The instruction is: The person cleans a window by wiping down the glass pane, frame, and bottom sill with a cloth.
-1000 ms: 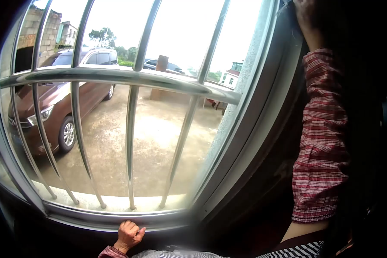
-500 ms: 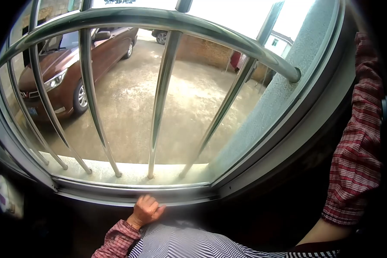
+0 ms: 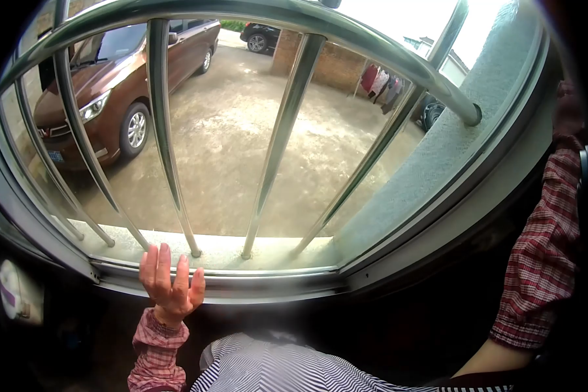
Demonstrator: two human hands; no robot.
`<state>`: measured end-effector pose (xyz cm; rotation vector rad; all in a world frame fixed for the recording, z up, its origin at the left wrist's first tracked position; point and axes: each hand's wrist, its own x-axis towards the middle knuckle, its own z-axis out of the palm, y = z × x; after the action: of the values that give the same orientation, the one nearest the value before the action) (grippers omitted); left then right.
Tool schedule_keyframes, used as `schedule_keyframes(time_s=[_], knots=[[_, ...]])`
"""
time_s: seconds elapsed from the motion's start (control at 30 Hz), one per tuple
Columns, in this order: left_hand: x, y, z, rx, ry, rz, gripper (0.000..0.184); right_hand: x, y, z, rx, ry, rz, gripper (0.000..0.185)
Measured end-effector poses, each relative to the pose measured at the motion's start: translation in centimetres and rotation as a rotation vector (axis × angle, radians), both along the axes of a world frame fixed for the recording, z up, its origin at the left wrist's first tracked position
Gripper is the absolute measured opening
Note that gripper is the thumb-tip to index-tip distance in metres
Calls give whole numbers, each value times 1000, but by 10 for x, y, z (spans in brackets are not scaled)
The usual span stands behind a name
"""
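Note:
My left hand (image 3: pixel 171 286) is raised at the lower window frame (image 3: pixel 281 282), its fingers stretched up and a little apart. It holds nothing; I cannot tell whether the fingertips touch the frame. Behind the fingers stand the metal window bars (image 3: pixel 168 144), joined by a curved horizontal rail (image 3: pixel 242 9). A red plaid sleeve (image 3: pixel 539 261) covers my right arm, which reaches up along the right side of the window. The right hand itself lies beyond the visible picture.
Outside, a brown car (image 3: pixel 104 85) is parked on the concrete yard (image 3: pixel 222 163). Clothes (image 3: pixel 379 81) hang by a brick wall (image 3: pixel 333 62), and a dark car (image 3: pixel 260 38) stands farther back. Indoors, a white object (image 3: pixel 21 294) sits at the lower left.
My left hand has moved left and up, and its curled fingers have opened out. The view has shifted slightly, showing more of the hanging clothes. My right arm stays raised.

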<state>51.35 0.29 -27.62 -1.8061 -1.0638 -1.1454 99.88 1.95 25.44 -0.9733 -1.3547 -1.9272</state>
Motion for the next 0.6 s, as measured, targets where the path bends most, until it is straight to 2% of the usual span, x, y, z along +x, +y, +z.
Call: schedule_keyframes(time_s=[0.13,0.23,0.6], knots=[[-58,29,39,51,18,186,60,-1,-1,1,3,1,-14,43],[-76,43,48,118,88,161,67,-3,-4,2,2,1,-36,42],[-91,58,38,179,119,117,73,-17,-4,-1,-18,0,-68,39]])
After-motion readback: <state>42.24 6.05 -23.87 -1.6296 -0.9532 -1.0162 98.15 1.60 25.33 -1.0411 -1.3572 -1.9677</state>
